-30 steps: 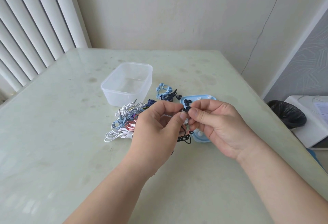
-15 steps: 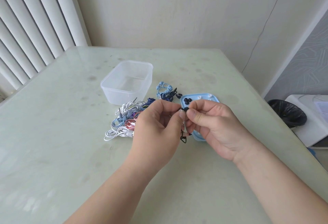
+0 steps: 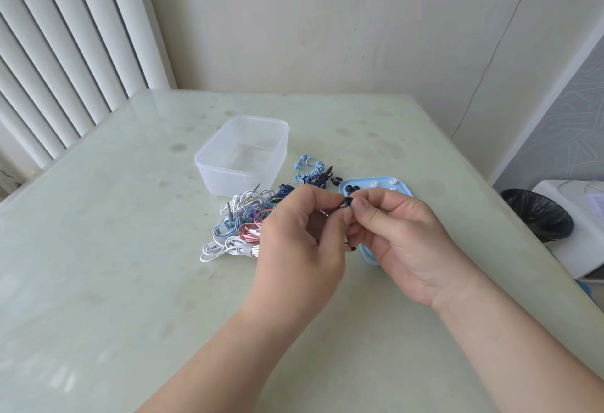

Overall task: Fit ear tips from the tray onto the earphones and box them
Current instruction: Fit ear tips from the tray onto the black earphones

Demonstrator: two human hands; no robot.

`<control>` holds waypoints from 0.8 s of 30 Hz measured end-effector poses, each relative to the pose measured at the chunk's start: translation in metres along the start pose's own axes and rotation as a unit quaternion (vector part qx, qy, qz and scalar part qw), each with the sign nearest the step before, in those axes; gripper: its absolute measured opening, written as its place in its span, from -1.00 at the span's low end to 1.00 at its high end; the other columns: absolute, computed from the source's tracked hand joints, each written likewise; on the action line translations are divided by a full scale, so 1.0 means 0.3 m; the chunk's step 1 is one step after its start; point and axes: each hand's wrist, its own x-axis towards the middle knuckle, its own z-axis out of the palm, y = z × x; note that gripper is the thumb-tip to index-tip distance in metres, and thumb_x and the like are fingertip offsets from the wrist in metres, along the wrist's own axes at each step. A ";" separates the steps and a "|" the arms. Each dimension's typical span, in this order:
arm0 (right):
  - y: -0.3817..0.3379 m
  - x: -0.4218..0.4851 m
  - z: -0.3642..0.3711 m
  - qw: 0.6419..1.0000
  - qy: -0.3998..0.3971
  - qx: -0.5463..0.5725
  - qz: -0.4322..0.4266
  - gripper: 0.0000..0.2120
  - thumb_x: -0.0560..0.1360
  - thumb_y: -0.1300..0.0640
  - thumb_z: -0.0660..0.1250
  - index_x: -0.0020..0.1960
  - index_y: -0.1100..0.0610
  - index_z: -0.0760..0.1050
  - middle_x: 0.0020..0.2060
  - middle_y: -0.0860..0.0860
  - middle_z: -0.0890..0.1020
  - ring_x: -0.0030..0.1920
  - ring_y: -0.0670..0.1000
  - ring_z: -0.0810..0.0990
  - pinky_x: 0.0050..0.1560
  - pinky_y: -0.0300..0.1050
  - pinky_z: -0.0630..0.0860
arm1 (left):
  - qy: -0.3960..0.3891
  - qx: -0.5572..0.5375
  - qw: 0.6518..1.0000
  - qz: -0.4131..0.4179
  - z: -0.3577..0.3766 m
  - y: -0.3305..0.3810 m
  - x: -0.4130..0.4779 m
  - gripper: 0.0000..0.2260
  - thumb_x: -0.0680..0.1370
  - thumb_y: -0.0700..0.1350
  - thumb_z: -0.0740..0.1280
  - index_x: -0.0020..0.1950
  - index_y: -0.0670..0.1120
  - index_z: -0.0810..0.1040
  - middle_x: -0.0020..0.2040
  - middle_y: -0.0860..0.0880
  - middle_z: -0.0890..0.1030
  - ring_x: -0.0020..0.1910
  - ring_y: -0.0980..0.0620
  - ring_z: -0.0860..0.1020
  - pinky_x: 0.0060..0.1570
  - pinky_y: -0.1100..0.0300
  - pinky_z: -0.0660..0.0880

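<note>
My left hand (image 3: 299,242) pinches a small dark earbud (image 3: 342,205) just above the table. My right hand (image 3: 400,239) pinches a black ear tip (image 3: 349,201) against the end of that earbud. Its black cable hangs down between the two hands, mostly hidden. Behind my right hand lies a light blue tray (image 3: 399,185) holding black ear tips (image 3: 352,188) and white ear tips (image 3: 374,183). A tangled pile of earphones (image 3: 243,226) in white, blue and pink lies left of my hands. An empty clear plastic box (image 3: 243,154) stands behind the pile.
A coiled blue earphone (image 3: 307,169) lies between the box and the tray. The pale green table (image 3: 114,265) ends near the wall at the back and drops off at the right. A black-lined bin (image 3: 537,216) and a white object stand on the floor to the right.
Both hands have lifted slightly and the hanging black cable has been drawn up between them. My right hand keeps working the black tip onto the earbud.
</note>
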 end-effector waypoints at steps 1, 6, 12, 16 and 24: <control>-0.004 0.002 -0.003 1.000 -0.001 0.006 0.007 -0.86 0.44 0.21 0.37 -0.04 0.27 0.59 -0.26 0.12 0.67 -0.27 0.05 0.56 -0.25 -0.12 0.55 | -0.002 -0.008 1.000 -0.005 0.000 -0.003 0.002 -0.85 0.58 -0.33 0.42 -0.04 -0.08 0.61 -0.26 -0.06 0.70 -0.28 0.00 0.69 -0.26 0.25 0.61; -0.016 0.012 -0.026 0.998 -0.018 0.031 0.049 -0.95 0.44 0.25 0.39 -0.16 0.16 0.63 -0.24 0.15 0.61 -0.27 0.04 0.55 -0.25 -0.16 0.54 | -0.020 -0.037 0.998 -0.048 -0.009 -0.007 0.011 -0.88 0.61 -0.29 0.40 0.03 -0.07 0.63 -0.20 -0.05 0.73 -0.20 -0.01 0.72 -0.21 0.21 0.63; -0.013 0.015 -0.033 0.998 -0.023 0.033 0.052 -0.92 0.44 0.24 0.38 -0.20 0.14 0.64 -0.26 0.14 0.59 -0.28 0.04 0.54 -0.29 -0.17 0.51 | -0.020 -0.055 0.996 -0.066 -0.005 -0.008 0.012 -0.86 0.62 -0.29 0.38 0.04 -0.06 0.65 -0.19 -0.01 0.73 -0.16 -0.02 0.73 -0.12 0.13 0.69; -0.006 0.015 -0.030 0.998 -0.018 0.036 0.052 -0.96 0.45 0.24 0.36 -0.13 0.17 0.59 -0.28 0.13 0.59 -0.28 0.04 0.52 -0.29 -0.16 0.50 | -0.018 -0.071 0.994 -0.082 -0.002 -0.004 0.009 -0.90 0.62 -0.29 0.38 0.03 -0.12 0.63 -0.22 0.01 0.73 -0.21 0.02 0.72 -0.15 0.10 0.70; 0.003 0.007 -0.016 1.000 -0.019 0.004 0.017 -0.87 0.59 0.34 0.27 -0.08 0.21 0.55 -0.22 0.17 0.58 -0.27 0.04 0.53 -0.27 -0.14 0.52 | -0.028 -0.052 0.996 -0.069 -0.013 0.005 0.015 -0.94 0.61 -0.33 0.38 -0.03 -0.21 0.61 -0.26 -0.10 0.71 -0.31 0.02 0.69 -0.26 0.20 0.64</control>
